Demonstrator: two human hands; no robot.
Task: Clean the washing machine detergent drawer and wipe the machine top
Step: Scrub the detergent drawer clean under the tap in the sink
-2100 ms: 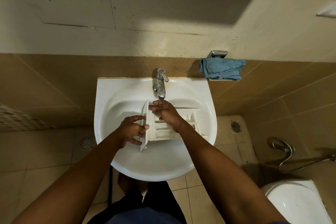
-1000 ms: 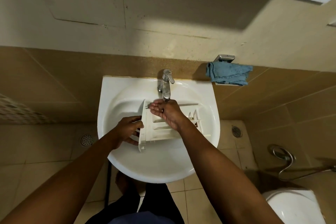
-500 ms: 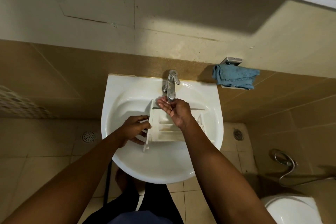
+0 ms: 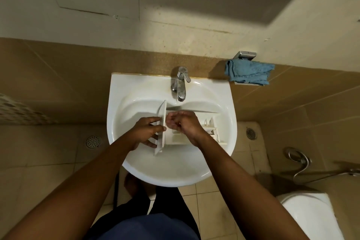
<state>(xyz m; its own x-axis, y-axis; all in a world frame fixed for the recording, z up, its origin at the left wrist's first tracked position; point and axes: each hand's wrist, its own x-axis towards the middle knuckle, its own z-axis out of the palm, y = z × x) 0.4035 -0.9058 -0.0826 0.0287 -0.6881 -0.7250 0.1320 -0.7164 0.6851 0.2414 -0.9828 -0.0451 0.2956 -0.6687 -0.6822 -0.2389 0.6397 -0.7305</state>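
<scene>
Drawer (image 4: pixel 176 139) lies across the middle of the sink (image 4: pixel 113 107) basin, front panel toward the sink's left edge, body running right, back edge just below the tap (image 4: pixel 180 85). It is probably put there so rinse water falls into the compartments and runs off into the basin. Can't tell if water is running.

Left hand (image 4: pixel 148 132) clamps the front panel, fingers on its outer face, and steadies the drawer while it gets scrubbed. Right hand (image 4: pixel 185 124) sits over the compartment next to the panel with fingers bent down. It looks like bare-finger rubbing, but I can't tell if it pinches anything.

Blue cloth (image 4: pixel 249 73) hangs on a wall holder past the sink's back right corner, unused, likely kept for the machine top.
</scene>
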